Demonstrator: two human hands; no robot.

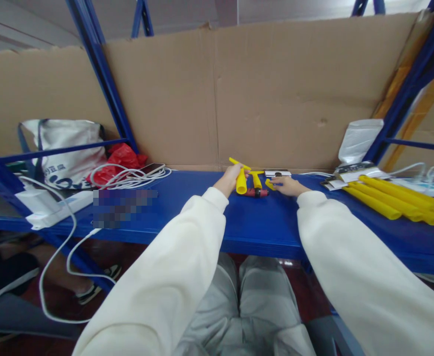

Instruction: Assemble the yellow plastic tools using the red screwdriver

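Note:
My left hand [230, 180] is closed around a yellow tube [241, 185], whose open end faces me. A thin yellow strip sticks out above that hand. My right hand [288, 186] has its fingertips pinched on a small yellow piece [269, 185], whose exact kind is too small to make out. Between the hands lies a yellow T-shaped piece [256, 181]. Just in front of it, a red and dark cylindrical object [256, 193] rests on the blue table [263, 222]. Behind my right fingers sits a small black and white item [278, 173].
Several yellow tubes [378, 201] lie at the right beside packets [358, 171]. A cloth bag [70, 148], red plastic bag [123, 157], coiled white cable [127, 175] and power strip [63, 210] occupy the left. Cardboard [276, 94] stands behind; blue posts [109, 84] flank it.

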